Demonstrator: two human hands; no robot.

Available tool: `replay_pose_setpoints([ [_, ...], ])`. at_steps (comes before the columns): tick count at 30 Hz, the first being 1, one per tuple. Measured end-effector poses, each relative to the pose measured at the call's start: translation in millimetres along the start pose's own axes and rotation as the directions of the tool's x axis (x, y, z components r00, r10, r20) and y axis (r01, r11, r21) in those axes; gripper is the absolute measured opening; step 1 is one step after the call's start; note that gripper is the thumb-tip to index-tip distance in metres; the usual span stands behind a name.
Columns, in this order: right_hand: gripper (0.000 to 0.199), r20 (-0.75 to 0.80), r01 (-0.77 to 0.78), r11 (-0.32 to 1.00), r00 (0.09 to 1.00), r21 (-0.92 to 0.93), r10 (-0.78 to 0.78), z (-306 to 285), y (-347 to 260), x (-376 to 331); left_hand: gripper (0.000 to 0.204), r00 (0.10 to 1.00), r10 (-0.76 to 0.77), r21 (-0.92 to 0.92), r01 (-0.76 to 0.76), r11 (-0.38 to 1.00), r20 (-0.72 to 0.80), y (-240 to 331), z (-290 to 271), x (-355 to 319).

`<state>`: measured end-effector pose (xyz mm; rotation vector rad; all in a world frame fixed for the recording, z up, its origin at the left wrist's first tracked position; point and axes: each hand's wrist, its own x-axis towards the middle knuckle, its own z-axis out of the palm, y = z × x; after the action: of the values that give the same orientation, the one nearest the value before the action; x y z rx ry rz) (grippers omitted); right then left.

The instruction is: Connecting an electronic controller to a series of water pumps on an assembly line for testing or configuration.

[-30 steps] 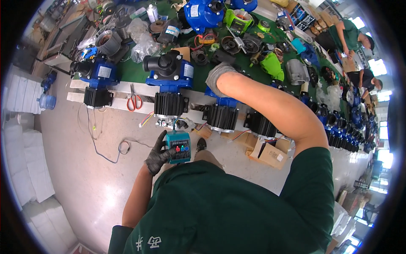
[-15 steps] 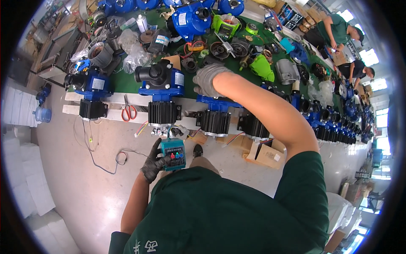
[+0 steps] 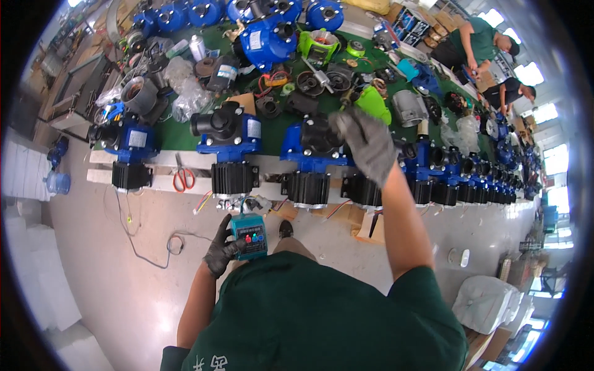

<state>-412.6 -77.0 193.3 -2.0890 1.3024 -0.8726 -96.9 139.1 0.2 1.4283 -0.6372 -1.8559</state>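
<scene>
The left hand [image 3: 221, 250], in a dark glove, is closed around a teal tester box [image 3: 249, 236] held low, just in front of the person's chest and below the bench [image 3: 167, 159] edge. The box stands with its long axis roughly upright in the view, its top end pointing toward the bench and the pump [image 3: 230, 141] above it; its face with coloured lights is turned up to the camera. Thin wires [image 3: 238, 201] hang between the box and the black motor end of that pump. The right hand [image 3: 365, 143], in a grey glove, is raised over the next pump [image 3: 312, 148], fingers loosely curled and gripping nothing. Red-handled scissors [image 3: 182, 176] lie on the bench edge to the left
</scene>
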Motion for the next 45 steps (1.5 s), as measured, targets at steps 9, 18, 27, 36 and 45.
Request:
replay_pose_setpoints([
  [9,0.024,0.123,0.225,0.683,0.973,-0.695,-0.195,126.2,156.9,-161.2,0.109,0.999,-0.023,-0.031,0.024,0.999,0.036,2.2,2.5,4.5],
  [18,0.024,0.187,-0.320,0.891,0.901,-0.323,0.392,147.1,100.1,-163.6,0.113,0.999,-0.039,-0.020,0.039,0.999,0.020,-3.1,2.6,12.1],
  [27,0.026,0.015,-0.342,0.936,0.939,-0.086,0.344,162.8,99.6,-160.7,0.109,0.997,-0.066,-0.001,0.066,0.998,0.040,-2.2,-2.7,15.6],
  [36,0.024,0.009,-0.334,0.934,0.941,-0.125,0.338,166.7,105.0,-163.1,0.108,0.996,-0.049,-0.028,0.051,0.998,0.070,-3.4,-2.4,19.2],
  [45,0.019,-0.002,-0.262,0.951,0.964,-0.166,0.265,168.2,108.7,-162.3,0.106,0.996,-0.041,-0.050,0.045,0.998,0.078,-4.9,-6.3,17.9],
])
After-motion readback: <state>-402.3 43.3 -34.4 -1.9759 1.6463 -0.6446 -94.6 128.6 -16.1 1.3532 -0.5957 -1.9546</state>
